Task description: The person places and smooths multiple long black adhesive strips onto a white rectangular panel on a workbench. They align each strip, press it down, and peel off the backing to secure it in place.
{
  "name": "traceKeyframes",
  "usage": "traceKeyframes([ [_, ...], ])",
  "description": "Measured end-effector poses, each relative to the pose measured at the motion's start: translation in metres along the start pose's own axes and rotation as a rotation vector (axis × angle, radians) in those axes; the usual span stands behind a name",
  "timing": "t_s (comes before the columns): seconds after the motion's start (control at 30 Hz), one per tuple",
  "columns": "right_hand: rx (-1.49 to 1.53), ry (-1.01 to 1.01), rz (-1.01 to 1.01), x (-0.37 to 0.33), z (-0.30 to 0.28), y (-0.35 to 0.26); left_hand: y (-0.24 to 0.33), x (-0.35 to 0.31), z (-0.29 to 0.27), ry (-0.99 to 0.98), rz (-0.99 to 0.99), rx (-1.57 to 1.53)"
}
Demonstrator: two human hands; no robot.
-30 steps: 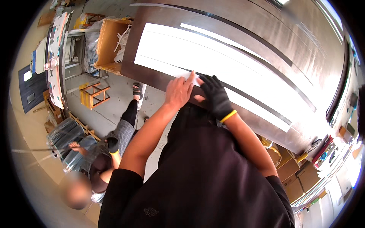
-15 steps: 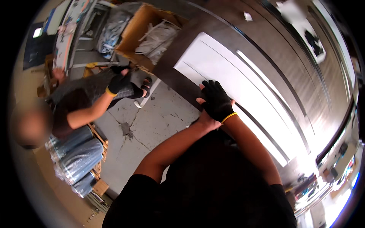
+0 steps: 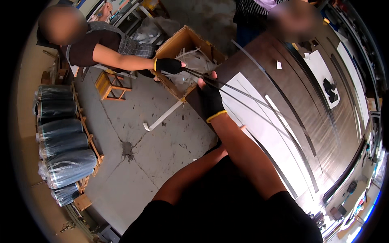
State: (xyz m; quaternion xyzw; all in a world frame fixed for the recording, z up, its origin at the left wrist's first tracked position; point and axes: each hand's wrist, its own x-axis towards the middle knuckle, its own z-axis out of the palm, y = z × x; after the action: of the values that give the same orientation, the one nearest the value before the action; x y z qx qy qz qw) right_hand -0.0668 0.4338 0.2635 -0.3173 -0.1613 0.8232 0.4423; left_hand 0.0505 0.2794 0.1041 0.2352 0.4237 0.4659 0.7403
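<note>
Two thin dark strips stretch from a co-worker's gloved hand across the table. My right hand, in a black glove with a yellow cuff and bare fingertips, is closed around them close to that co-worker's hand. Beneath the strips lies a white sheet with dark lines along it. My left hand is mostly covered by my right forearm; only a fingertip shows beside the sheet, so its grip is hidden.
A cardboard box of pale scraps stands against the dark table. Wrapped rolls rest on a pallet at left, near a wooden stool. Another person stands beyond the table. Dark pieces lie on a white panel.
My right hand has moved from over my left hand up and left, onto the strips. The co-worker has reached toward the table and holds the strip ends. My view has turned.
</note>
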Motion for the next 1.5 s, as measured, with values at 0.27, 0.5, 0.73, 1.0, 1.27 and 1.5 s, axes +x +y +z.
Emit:
traceKeyframes([
  [0.27, -0.746, 0.205, -0.326, 0.052, -0.014, 0.018, 0.179, -0.021, -0.065, 0.685, 0.237, 0.776],
  [0.5, -0.103, 0.184, -0.336, 0.042, -0.018, -0.044, 0.29, 0.011, -0.058, 0.746, 0.802, 1.328],
  [0.73, -0.303, 0.13, -0.333, -0.075, -0.07, -0.143, 0.337, 0.05, 0.008, 0.434, 1.031, 1.899],
  [1.0, -0.835, 0.381, -0.47, -0.267, -0.134, -0.232, 0.194, 0.024, 0.091, -0.124, 0.733, 1.477],
  [1.27, -0.571, 0.441, -0.622, -0.373, -0.227, -0.247, 0.027, -0.024, 0.284, -0.334, 0.509, 0.766],
  [1.5, -1.017, 0.608, -0.547, -0.481, -0.335, -0.309, -0.044, -0.045, 0.36, -0.526, 0.584, 1.018],
])
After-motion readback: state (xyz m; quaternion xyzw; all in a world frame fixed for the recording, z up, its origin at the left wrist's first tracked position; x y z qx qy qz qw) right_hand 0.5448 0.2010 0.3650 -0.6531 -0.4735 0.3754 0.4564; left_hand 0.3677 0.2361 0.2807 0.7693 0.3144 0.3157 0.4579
